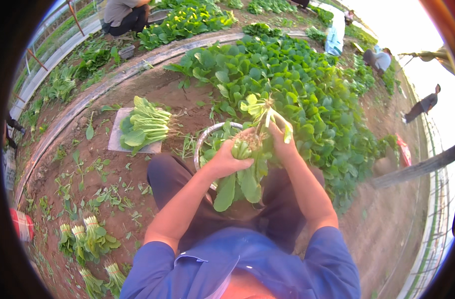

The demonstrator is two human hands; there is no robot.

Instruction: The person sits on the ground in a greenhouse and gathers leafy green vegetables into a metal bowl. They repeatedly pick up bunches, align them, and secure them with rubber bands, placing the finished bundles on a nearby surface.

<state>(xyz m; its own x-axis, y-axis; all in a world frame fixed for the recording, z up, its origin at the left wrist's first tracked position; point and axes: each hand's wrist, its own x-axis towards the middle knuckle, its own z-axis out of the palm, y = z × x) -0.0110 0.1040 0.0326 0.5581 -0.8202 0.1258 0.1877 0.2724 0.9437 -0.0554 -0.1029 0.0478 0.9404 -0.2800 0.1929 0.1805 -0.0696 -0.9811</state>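
Observation:
My left hand (227,160) grips a bunch of leafy greens (242,183), its leaves hanging toward me and its stringy roots pointing away. In my right hand (281,138), close beside it, is a small uprooted plant (266,110) with pale stems, roots and some yellowish leaves. Below both hands, partly hidden by them, a round tub with a pale rim (198,147) holds more greens. To the left, a pile of greens with roots (147,127) lies on a flat pale board (117,129) on the soil.
A dense bed of leafy greens (298,86) grows ahead and to the right. Several tied bundles (87,237) stand on the soil at lower left, near a red container (22,225). A pole (418,166) juts in at right. Other people (124,17) are farther off.

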